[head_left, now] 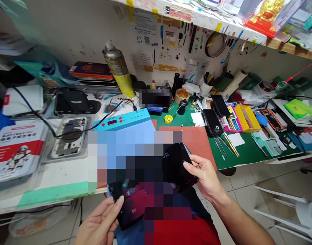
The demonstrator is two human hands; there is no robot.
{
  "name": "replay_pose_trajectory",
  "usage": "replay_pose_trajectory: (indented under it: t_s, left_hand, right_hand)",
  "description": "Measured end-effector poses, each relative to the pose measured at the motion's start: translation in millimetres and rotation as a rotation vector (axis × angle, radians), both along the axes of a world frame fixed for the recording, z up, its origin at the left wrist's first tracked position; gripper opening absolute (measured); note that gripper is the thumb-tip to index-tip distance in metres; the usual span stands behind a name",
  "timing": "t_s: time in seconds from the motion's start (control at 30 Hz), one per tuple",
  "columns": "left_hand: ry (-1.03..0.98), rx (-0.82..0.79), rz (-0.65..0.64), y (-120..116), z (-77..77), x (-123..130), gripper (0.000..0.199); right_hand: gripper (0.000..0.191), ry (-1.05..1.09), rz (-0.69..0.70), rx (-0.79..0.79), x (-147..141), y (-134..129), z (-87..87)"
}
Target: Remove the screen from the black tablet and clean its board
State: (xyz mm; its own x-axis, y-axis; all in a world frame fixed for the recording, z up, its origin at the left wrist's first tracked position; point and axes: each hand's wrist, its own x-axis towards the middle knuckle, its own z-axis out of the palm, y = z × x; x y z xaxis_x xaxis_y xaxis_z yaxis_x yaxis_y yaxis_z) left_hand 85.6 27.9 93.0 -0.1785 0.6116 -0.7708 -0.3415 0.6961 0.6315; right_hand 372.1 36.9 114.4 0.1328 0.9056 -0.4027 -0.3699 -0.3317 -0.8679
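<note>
The left panel (132,207) and right panel (175,166), dark and glossy, are held up near the front edge of the bench (66,173). Both appear light, stiff, slick, probably fragile; grip by the edges. Your left hand (101,216) pinches the left panel's outer edge between thumb and fingers; your right hand (206,175) pinches the right panel's likewise.

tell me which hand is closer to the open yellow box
Right. The right hand, holding a black panel, is below and left of the yellow box in view; the left hand, holding a dark slab, is much farther left and lower.
</note>
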Motion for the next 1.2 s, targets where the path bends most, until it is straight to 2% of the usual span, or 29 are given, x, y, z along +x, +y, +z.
replay_pose_trajectory:
  t_s: [0.13, 0.23, 0.4, 0.5, 0.77, 1.2]
  left_hand:
    - [-0.02, 0.025, 0.035, -6.3, 1.8, 7.1, 0.059]
    - [-0.061, 0.154, -0.004, -8.8, 5.5, 13.2, 0.05]
    - [-0.085, 0.364, 0.128, 6.6, 4.8, 9.5, 0.055]
    - [-0.082, 0.419, 0.129, 16.0, 1.2, 4.9, 0.053]
    - [-0.043, 0.451, 0.102, 22.6, -3.4, 3.2, 0.037]
    - [-0.039, 0.45, 0.075, 30.5, -0.9, -2.0, 0.033]
  right_hand:
    - [0.034, 0.04, 0.015, -0.04, 7.9, -3.8, 0.4]
    - [0.037, 0.068, 0.031, -0.087, 16.9, -8.3, -6.0]
    - [0.049, 0.066, 0.017, -0.202, 29.6, -9.3, -26.2]
    - [0.052, 0.078, 0.029, -0.234, 34.8, -10.4, -34.6]
    - [0.058, 0.069, 0.055, -0.301, 42.8, -9.9, -47.0]
    - [0.064, 0.086, 0.026, -0.366, 41.2, -7.5, -46.9]
